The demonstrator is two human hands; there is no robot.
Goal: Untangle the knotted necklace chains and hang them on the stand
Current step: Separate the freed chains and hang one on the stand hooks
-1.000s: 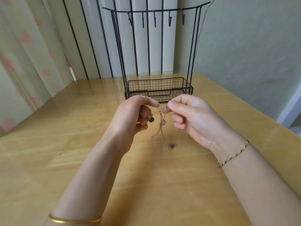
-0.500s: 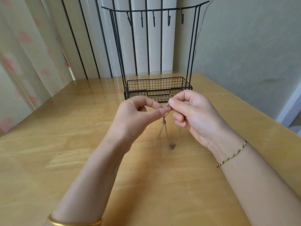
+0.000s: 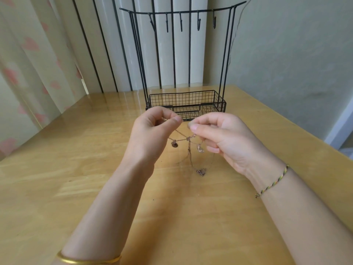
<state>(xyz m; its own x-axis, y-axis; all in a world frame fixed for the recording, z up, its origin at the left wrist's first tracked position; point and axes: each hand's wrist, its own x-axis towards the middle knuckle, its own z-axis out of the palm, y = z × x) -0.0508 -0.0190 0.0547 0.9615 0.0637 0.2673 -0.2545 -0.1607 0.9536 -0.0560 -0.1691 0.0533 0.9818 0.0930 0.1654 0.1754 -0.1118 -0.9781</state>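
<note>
Thin rose-gold necklace chains [image 3: 189, 145] hang knotted between my two hands above the wooden table [image 3: 76, 169]. My left hand [image 3: 152, 134] pinches one strand between thumb and forefinger. My right hand [image 3: 219, 136] pinches another strand close to the knot. Two small pendants dangle just under the hands, and the chain ends trail down to a small clump lying on the table. Behind the hands stands the black wire stand [image 3: 186, 104], with a mesh basket base and a top bar carrying several bare hooks [image 3: 180, 23].
The table meets a curtain and vertical blinds at the back left. A grey wall runs along the right side. The table's right edge slants from behind the stand toward the lower right.
My hands have drawn slightly apart, stretching the chains out sideways. Two pendants now show below the fingers where only a bunched knot hung before.
</note>
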